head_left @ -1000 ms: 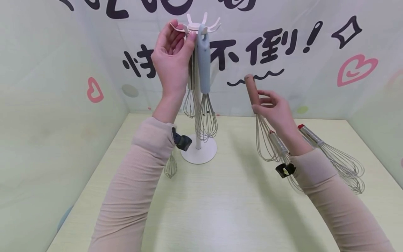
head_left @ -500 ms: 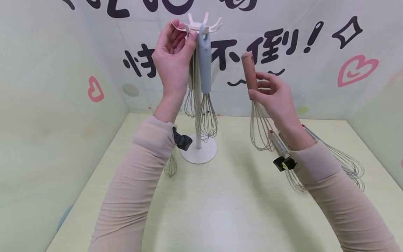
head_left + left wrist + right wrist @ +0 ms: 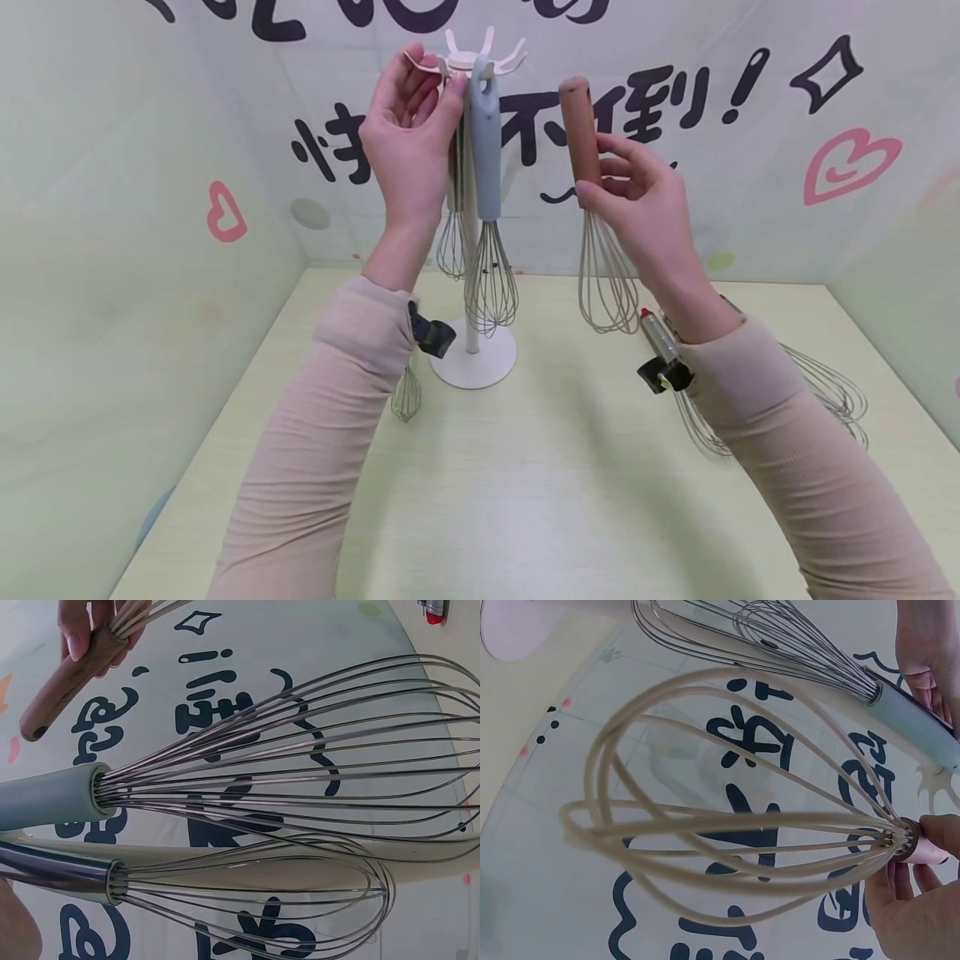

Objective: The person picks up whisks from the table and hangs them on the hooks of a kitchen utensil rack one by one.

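Observation:
My right hand [image 3: 645,200] holds a whisk [image 3: 580,137] by its brown handle, upright in the air with the wire loops down. To its left is a white stand [image 3: 491,367] with several curved hooks at the top. My left hand [image 3: 412,125] grips the stand's top, thumb near the hub and fingers behind a left hook. A whisk with a light blue handle [image 3: 486,150] hangs from a front hook. Beside it hangs a smaller whisk with a shiny metal handle [image 3: 64,874], partly hidden by the left hand in the head view.
On the table's right side lie metal-handled whisks with red tips, one [image 3: 660,337] partly behind the right wrist. A small whisk's wire end [image 3: 406,396] shows below the left wrist. A printed cloth backdrop [image 3: 750,192] stands behind the table.
My right hand has raised the brown-handled whisk and brought it slightly left, nearer the stand. The left hand stays at the stand's top.

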Demonstrator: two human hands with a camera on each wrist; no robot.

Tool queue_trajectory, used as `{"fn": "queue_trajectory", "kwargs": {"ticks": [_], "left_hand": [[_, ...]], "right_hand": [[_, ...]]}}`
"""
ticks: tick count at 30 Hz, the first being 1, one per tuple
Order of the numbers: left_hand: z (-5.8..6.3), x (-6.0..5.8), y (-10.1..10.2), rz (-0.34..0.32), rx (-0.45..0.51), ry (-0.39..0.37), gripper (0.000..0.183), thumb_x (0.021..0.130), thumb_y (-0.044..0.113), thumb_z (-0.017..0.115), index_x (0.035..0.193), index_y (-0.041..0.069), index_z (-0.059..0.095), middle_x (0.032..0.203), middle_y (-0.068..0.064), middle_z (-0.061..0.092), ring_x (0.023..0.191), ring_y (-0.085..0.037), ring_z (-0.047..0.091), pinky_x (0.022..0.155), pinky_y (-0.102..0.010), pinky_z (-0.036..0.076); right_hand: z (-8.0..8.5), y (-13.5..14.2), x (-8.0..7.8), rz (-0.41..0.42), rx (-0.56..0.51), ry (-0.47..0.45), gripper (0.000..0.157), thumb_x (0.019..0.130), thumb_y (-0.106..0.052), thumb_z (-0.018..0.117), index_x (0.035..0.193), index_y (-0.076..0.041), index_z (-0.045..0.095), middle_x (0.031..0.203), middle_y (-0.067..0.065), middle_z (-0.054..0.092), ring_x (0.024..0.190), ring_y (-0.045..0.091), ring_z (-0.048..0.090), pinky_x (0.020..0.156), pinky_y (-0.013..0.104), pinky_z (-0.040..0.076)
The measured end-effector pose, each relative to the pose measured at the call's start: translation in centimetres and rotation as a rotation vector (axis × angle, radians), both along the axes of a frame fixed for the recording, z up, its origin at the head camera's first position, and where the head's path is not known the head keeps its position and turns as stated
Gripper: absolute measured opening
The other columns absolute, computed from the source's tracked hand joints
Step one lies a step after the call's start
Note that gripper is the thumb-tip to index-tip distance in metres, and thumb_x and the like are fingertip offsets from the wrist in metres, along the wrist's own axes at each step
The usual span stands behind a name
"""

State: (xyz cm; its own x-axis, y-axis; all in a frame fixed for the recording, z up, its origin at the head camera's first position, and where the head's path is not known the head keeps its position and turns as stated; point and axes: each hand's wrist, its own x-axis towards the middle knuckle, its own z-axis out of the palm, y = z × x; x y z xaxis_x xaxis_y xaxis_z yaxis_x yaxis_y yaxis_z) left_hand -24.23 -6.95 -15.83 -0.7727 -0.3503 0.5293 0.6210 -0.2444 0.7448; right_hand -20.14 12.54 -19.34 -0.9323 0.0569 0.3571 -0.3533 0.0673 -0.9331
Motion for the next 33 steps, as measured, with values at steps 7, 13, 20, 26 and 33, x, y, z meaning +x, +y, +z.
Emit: {"fn": "queue_trajectory", "kwargs": {"ticks": [7,13,20,26,33], "left_hand": [[0.1,0.4,0.0,0.0,0.0,-0.006,0.048,0.081,-0.004,0.07,0.126,-0.008,0.053,0.118,-0.018,0.061,0.109,-0.018,0.061,0.098,-0.015,0.049],[0.2,0.4,0.0,-0.006,0.006,-0.005,0.048,0.081,-0.004,0.07,0.126,-0.008,0.053,0.118,-0.017,0.061,0.109,-0.019,0.061,0.098,-0.015,0.049],[0.1,0.1,0.0,-0.009,0.016,-0.004,0.048,0.081,-0.005,0.07,0.126,-0.007,0.053,0.116,-0.015,0.061,0.109,-0.018,0.061,0.098,-0.016,0.049],[0.2,0.2,0.1,-0.015,0.021,-0.007,0.047,0.081,-0.005,0.07,0.125,-0.008,0.053,0.114,-0.015,0.061,0.108,-0.018,0.061,0.098,-0.015,0.049],[0.2,0.2,0.1,-0.007,0.015,-0.007,0.047,0.081,-0.005,0.07,0.125,-0.008,0.053,0.116,-0.017,0.061,0.108,-0.019,0.061,0.098,-0.015,0.049]], "right_hand": [[0.6,-0.7,-0.1,0.005,-0.004,0.056,0.046,0.084,0.0,0.066,0.128,-0.011,0.061,0.105,0.006,0.065,0.085,0.013,0.065,0.081,0.02,0.055],[1.1,-0.9,-0.2,0.007,-0.013,0.078,0.045,0.083,0.0,0.066,0.127,-0.011,0.061,0.101,0.003,0.065,0.083,0.014,0.065,0.08,0.021,0.054],[1.6,-1.1,-0.3,0.033,-0.026,0.075,0.046,0.083,0.001,0.067,0.127,-0.011,0.061,0.101,0.003,0.065,0.084,0.014,0.065,0.081,0.021,0.054],[1.7,-1.2,-0.3,0.049,-0.02,0.078,0.046,0.085,0.002,0.065,0.129,-0.011,0.06,0.105,0.007,0.066,0.086,0.014,0.066,0.085,0.024,0.055],[2.2,-1.6,-0.5,0.069,-0.042,0.086,0.046,0.085,0.004,0.064,0.129,-0.01,0.06,0.106,0.01,0.066,0.087,0.017,0.066,0.079,0.021,0.055]]}}
